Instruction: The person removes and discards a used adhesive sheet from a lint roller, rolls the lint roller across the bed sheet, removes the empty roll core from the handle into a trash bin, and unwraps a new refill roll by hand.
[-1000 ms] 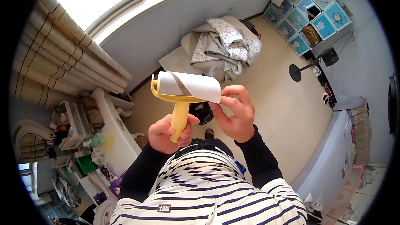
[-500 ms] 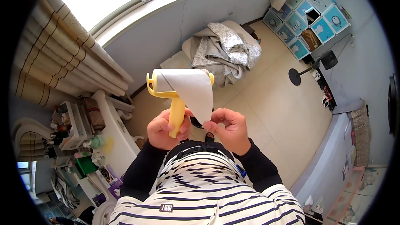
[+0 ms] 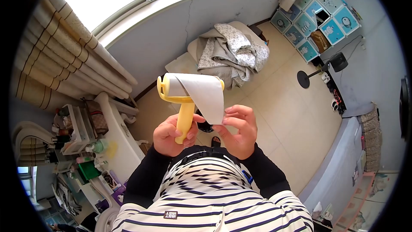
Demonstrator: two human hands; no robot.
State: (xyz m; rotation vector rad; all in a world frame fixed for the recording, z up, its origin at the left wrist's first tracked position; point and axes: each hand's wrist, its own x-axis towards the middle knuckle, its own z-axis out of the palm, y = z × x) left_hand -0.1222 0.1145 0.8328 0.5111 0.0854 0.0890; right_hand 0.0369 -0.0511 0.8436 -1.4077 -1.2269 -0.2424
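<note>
A lint roller with a yellow handle (image 3: 185,119) is held upright in front of my body. My left hand (image 3: 171,135) is closed around that handle. On its yellow frame sits a roll of white sticky paper (image 3: 195,85), with a slanting seam near the left end. One sheet (image 3: 211,107) hangs loose from the roll, tapering to a lower right corner. My right hand (image 3: 239,131) pinches this corner between thumb and fingers. The back of the sheet and the far side of the roll are hidden.
Beyond the roller, a heap of grey and patterned bedding (image 3: 234,53) lies by the wall. A white desk (image 3: 122,133) stands at left, a bed (image 3: 332,163) at right. A black fan-like stand (image 3: 304,79) is near cube cabinets (image 3: 307,23).
The roller has shifted slightly right and down. The loose sheet's lower edge looks broader, and my right hand's fingers have moved up along its corner.
</note>
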